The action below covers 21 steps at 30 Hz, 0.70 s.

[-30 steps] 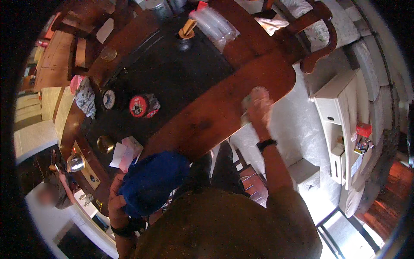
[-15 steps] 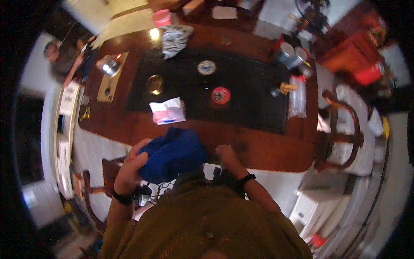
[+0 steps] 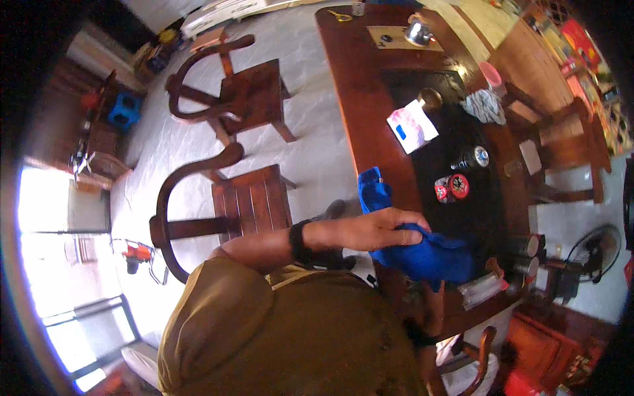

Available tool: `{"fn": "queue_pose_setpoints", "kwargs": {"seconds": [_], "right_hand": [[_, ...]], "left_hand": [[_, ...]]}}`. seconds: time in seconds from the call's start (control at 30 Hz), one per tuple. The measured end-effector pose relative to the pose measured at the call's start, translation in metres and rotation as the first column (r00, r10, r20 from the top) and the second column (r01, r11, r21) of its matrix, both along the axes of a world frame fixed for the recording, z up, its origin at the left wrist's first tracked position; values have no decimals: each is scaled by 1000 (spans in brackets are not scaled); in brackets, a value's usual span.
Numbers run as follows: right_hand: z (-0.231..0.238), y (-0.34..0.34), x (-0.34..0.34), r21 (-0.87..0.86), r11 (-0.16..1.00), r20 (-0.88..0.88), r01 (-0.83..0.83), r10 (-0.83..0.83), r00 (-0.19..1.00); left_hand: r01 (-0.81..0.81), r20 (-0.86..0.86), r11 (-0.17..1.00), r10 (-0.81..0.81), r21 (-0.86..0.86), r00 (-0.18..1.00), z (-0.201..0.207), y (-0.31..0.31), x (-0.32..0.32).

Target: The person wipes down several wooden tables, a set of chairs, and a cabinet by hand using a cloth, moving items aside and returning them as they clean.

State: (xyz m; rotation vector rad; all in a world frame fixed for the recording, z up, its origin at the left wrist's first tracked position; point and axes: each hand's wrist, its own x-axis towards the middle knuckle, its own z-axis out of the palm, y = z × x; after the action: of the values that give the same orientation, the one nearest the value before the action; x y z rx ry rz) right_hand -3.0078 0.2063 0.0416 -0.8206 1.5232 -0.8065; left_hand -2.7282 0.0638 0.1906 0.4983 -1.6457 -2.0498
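Observation:
A bright blue cloth (image 3: 432, 257) hangs and spreads over the near edge of the dark wooden table (image 3: 347, 86). My left hand (image 3: 396, 228) reaches across from the left, its fingers closed on the cloth. One end of it (image 3: 374, 188) trails on the table's edge beyond my wrist. My right hand (image 3: 428, 305) is low beside the cloth's near side, dim and blurred, its fingers mostly hidden. Past the cloth stand a red can (image 3: 456, 187) and a can with a pale lid (image 3: 480, 156). A white sheet with pink and blue marks (image 3: 411, 125) lies farther along.
A brass bowl (image 3: 430, 99), a grey crumpled cloth (image 3: 483, 105), a pink cup (image 3: 490, 74) and a metal kettle (image 3: 419, 33) are on the far part. A clear plastic pack (image 3: 482, 290) lies at the near right. Wooden chairs (image 3: 254, 198) stand at the left.
My view has swung round, so the table now runs along the right. The left hand has carried the blue cloth onto the table's edge, and the right hand has come close to it.

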Motion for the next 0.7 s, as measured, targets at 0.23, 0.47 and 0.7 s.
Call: {"fn": "queue_pose_setpoints", "kwargs": {"seconds": [0.23, 0.47, 0.7], "right_hand": [[51, -44, 68, -5, 967, 52, -255, 255, 966], [14, -31, 100, 50, 897, 131, -439, 430, 894], [-3, -12, 161, 186, 857, 97, -481, 471, 877]], "left_hand": [[-497, 306, 822, 567, -279, 765, -15, 62, 76], [-928, 233, 319, 904, 191, 358, -32, 155, 184], [-899, 7, -324, 941, 295, -337, 12, 241, 338]]}}
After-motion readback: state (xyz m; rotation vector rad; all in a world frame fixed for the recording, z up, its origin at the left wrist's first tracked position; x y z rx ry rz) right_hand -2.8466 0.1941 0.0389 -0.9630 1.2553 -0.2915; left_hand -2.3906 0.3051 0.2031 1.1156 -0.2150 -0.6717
